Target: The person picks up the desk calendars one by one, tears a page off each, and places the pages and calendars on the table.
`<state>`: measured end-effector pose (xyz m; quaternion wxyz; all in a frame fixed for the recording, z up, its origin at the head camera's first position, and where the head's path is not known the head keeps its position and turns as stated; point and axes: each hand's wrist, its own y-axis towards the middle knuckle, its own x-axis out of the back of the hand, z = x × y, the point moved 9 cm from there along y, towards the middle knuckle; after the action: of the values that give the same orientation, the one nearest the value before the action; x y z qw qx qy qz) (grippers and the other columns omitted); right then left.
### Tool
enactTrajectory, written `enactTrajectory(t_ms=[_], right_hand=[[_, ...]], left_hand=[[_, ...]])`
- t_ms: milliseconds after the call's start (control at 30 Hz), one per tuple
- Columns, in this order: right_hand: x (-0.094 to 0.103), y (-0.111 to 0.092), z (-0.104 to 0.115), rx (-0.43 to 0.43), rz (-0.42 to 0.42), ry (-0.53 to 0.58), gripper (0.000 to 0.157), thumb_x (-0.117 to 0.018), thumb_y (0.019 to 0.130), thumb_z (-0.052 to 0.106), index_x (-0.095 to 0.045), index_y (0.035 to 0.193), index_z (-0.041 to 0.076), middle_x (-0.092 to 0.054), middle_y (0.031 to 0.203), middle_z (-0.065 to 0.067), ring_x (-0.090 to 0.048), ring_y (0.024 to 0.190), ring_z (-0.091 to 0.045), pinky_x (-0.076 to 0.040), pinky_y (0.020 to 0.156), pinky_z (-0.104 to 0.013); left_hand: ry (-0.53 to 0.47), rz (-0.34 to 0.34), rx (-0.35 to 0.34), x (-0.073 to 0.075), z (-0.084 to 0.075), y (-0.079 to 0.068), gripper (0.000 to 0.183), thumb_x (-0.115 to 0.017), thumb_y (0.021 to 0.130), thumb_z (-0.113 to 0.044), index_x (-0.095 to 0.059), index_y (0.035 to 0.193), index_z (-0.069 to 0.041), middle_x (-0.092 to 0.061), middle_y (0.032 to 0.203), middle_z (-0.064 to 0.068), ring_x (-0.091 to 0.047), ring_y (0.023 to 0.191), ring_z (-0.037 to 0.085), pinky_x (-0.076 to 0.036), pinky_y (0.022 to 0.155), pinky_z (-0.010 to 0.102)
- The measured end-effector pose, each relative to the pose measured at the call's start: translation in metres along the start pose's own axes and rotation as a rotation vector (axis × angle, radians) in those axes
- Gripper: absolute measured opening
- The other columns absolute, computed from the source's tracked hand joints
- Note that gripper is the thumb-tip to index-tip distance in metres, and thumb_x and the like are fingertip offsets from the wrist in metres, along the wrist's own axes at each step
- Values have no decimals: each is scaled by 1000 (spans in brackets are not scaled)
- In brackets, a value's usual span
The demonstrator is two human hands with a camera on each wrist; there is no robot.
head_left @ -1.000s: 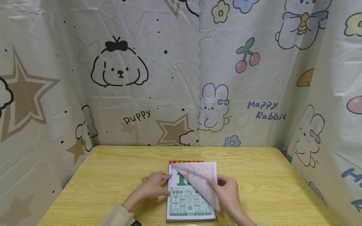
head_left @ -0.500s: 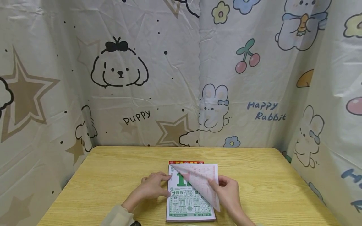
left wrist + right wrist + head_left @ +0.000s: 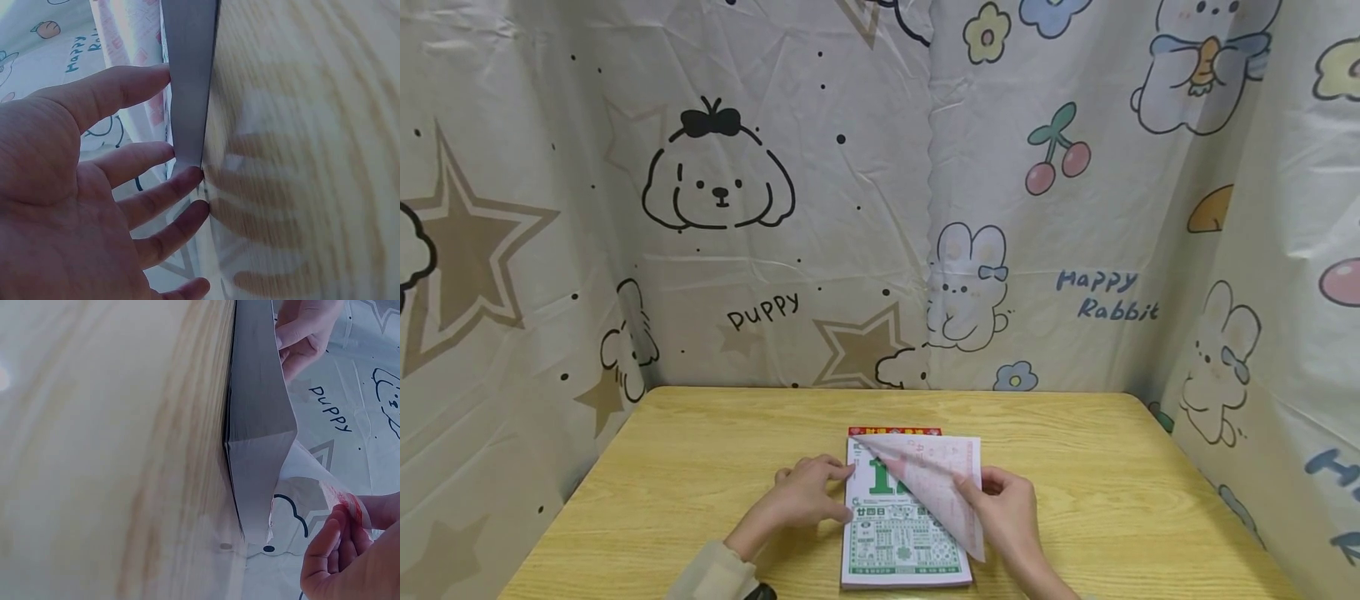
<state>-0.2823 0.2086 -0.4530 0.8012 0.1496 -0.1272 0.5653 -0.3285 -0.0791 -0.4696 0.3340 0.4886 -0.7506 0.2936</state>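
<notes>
Calendar (image 3: 887,542) on desk (image 3: 700,467), one sheet (image 3: 938,475) turned up

Behind your work hangs a printed curtain (image 3: 865,208), and before it is the wooden desk. On this the thick calendar lies flat, between your two hands. The sheet is turned up along a diagonal fold from the far left corner, and it reaches past the calendar's right side. Your left hand (image 3: 808,493) is spread wide; its fingers (image 3: 159,195) are nearly straight, touch the calendar's left edge and grip nothing. Your right hand (image 3: 1006,510) is closed in a pinch on the sheet near its right edge. To do this well, I think you should press firmly with the left fingers, so the block does not slide, and raise the sheet slowly, because such thin paper may rip. Please watch the red strip (image 3: 895,431) at the far end; the sheet seems attached near it.
</notes>
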Motion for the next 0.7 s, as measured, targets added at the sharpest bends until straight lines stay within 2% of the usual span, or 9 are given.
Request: enactTrajectory(t_ms=[133, 367, 700], right_hand=[[-1, 3, 0, -7, 20, 13, 26, -84, 90, 18, -78, 102, -4, -76, 90, -7, -67, 83, -15, -53, 66, -23], [-9, 13, 9, 4, 80, 108, 32, -86, 89, 18, -76, 107, -6, -76, 90, -9, -67, 78, -15, -55, 64, -23], [-10, 32, 39, 85, 128, 90, 27, -87, 88, 17, -78, 105, -2, -76, 92, -9, -68, 78, -17, -54, 67, -25]], left_hand=[[-7, 5, -3, -1, -1, 1, 70, -93, 79, -28, -68, 141, -8, -61, 142, 12, -49, 131, 41, -18, 108, 79], [-19, 1, -16, 1, 0, 1, 69, -93, 78, -28, -68, 140, -8, -61, 140, 11, -49, 130, 40, -18, 108, 79], [-13, 12, -27, -3, 1, 2, 71, -92, 79, -28, -67, 142, -7, -60, 142, 11, -49, 129, 39, -20, 106, 78]])
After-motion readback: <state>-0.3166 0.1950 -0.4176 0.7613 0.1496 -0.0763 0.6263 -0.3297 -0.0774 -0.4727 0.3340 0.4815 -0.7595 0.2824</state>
